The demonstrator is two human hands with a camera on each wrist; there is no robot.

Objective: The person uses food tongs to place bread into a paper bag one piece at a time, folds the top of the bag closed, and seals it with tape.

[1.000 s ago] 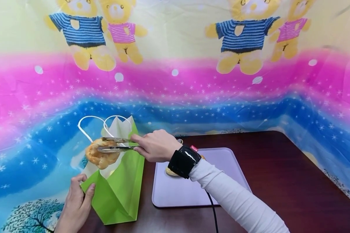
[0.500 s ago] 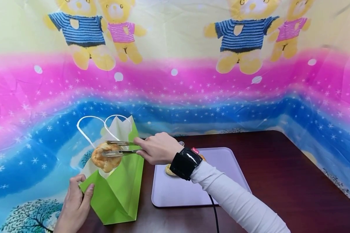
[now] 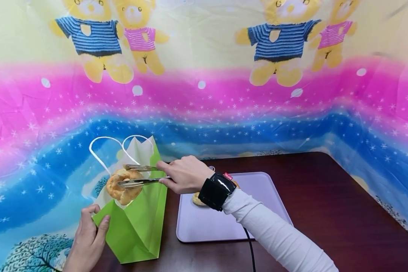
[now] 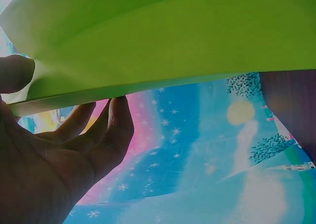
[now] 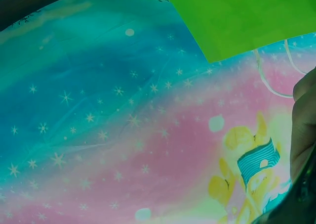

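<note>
My right hand (image 3: pixel 187 174) grips metal tongs (image 3: pixel 136 183) whose tips lie on a round, golden-brown bun (image 3: pixel 120 186) with a lumpy surface. Bun and tongs are over the mouth of a green paper bag (image 3: pixel 137 223) that stands upright with a white lining and white handles (image 3: pixel 103 137). The near top edge of the bag is pinched between the thumb and fingers of my left hand (image 3: pixel 88 236). In the left wrist view, the left hand (image 4: pixel 74 159) holds that green edge from below. Only part of the right hand (image 5: pixel 303 120) shows in the right wrist view.
A lilac tray (image 3: pixel 210 228) lies on the dark wooden table (image 3: pixel 329 211) right of the bag. A seeded, pale-yellow baked piece (image 3: pixel 198 199) rests on it, partly behind my right wrist. A black cable (image 3: pixel 249 245) hangs from that wrist. Printed cloth (image 3: pixel 204 94) surrounds the table.
The bun and tongs have shifted slightly right and down over the bag's mouth. The tips of the tongs look a little further apart. My left hand keeps its place on the bag.
</note>
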